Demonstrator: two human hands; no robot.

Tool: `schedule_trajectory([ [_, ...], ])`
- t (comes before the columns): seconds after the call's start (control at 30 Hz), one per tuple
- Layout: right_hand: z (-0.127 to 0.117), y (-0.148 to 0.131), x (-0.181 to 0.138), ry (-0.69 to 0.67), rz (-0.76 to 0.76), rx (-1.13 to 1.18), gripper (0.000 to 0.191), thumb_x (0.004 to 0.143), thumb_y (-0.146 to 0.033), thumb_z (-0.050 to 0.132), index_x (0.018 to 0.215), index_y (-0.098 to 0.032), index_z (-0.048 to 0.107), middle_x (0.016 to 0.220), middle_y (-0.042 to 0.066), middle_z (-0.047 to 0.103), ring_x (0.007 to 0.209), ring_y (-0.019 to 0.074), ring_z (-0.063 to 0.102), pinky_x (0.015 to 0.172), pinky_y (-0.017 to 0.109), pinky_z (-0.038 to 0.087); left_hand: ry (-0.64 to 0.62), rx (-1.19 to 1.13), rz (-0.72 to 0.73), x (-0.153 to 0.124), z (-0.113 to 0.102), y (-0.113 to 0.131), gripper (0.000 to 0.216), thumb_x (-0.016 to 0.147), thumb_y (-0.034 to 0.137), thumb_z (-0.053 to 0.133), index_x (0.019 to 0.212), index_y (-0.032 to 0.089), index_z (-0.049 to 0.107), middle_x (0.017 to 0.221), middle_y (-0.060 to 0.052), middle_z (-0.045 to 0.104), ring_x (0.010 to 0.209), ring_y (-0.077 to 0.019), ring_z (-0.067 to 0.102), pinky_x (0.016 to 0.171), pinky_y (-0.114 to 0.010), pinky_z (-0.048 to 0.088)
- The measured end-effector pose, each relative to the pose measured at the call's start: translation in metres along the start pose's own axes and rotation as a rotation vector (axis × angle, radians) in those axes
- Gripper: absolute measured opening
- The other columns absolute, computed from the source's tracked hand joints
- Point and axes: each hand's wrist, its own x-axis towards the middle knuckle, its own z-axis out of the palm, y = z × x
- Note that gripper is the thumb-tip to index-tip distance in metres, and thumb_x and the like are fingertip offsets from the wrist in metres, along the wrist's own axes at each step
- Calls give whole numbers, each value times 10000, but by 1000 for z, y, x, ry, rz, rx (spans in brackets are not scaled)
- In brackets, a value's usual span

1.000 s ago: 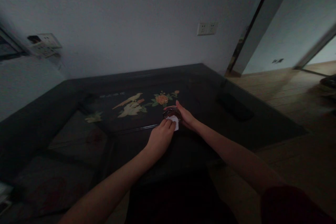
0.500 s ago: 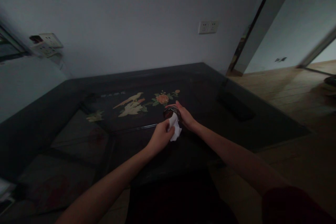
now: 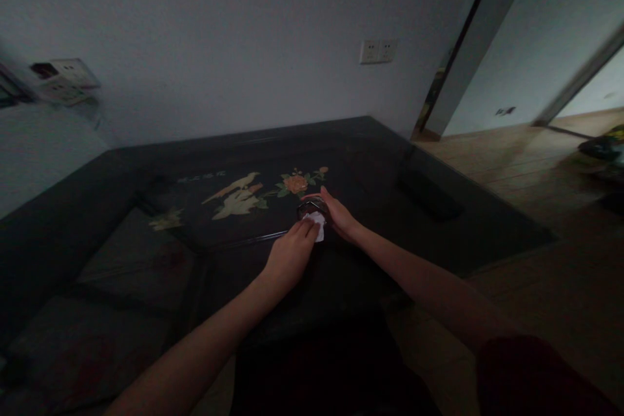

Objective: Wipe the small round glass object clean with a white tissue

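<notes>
A small dark glass dish (image 3: pixel 311 206) stands on the dark glass-topped table (image 3: pixel 234 143), near a painted panel of birds and an orange flower (image 3: pixel 295 183). My right hand (image 3: pixel 336 214) curls round the dish's right side and holds it. My left hand (image 3: pixel 291 255) pinches a white tissue (image 3: pixel 316 224) and presses it against the dish's near edge. The room is dim, and whatever lies inside the dish cannot be made out.
A dark flat object (image 3: pixel 429 195) lies on the table to the right. White wall sockets (image 3: pixel 378 51) sit above the table's far edge. More sockets (image 3: pixel 61 78) are on the left wall. Wooden floor (image 3: pixel 536 162) and a doorway open to the right.
Half a second ago my left hand had lifted the tissue a little away from the dish; now it presses it back at the dish's near edge. The view has shifted slightly.
</notes>
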Motion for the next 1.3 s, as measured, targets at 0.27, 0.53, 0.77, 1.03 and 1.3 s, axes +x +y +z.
schedule_trajectory([
  [0.27, 1, -3, -2, -1, 122, 43, 603, 889, -676, 356, 962, -182, 694, 701, 48, 706, 592, 159, 620, 560, 265, 465, 74, -774, -178, 7, 8, 4, 344, 764, 41, 439, 1016, 135, 652, 930, -50, 718, 829, -169, 657, 794, -268, 510],
  [0.53, -10, -23, -11, -225, 308, 212, 276, 692, -266, 797, 892, -179, 628, 817, 9, 688, 745, 144, 650, 695, 274, 541, 199, -1027, -359, 12, 3, -12, 371, 772, 189, 499, 1093, 76, 645, 918, -68, 707, 833, -200, 643, 761, -296, 512],
  [0.77, -13, -30, -17, -309, 219, 154, 576, 596, -61, 792, 1092, -232, 555, 960, -11, 665, 848, 131, 668, 770, 263, 549, 244, -1036, -351, 10, -2, -14, 317, 777, 232, 508, 1001, 73, 667, 790, -51, 687, 776, -197, 627, 713, -292, 513],
  [1.03, -7, -20, -14, -229, 64, 108, 548, 685, -343, 802, 1151, -274, 521, 923, 5, 644, 730, 136, 632, 520, 205, 514, 285, -980, -362, 9, -6, -14, 305, 796, 237, 491, 989, 71, 660, 808, -58, 678, 762, -184, 610, 716, -296, 512],
  [1.3, -2, -4, -8, -158, 77, 203, 506, 830, -663, 503, 998, -199, 614, 750, 33, 655, 606, 146, 582, 498, 247, 465, 361, -704, -59, 4, 0, -12, 373, 859, 167, 442, 1198, 109, 588, 1070, -108, 676, 1000, -208, 622, 918, -339, 493],
])
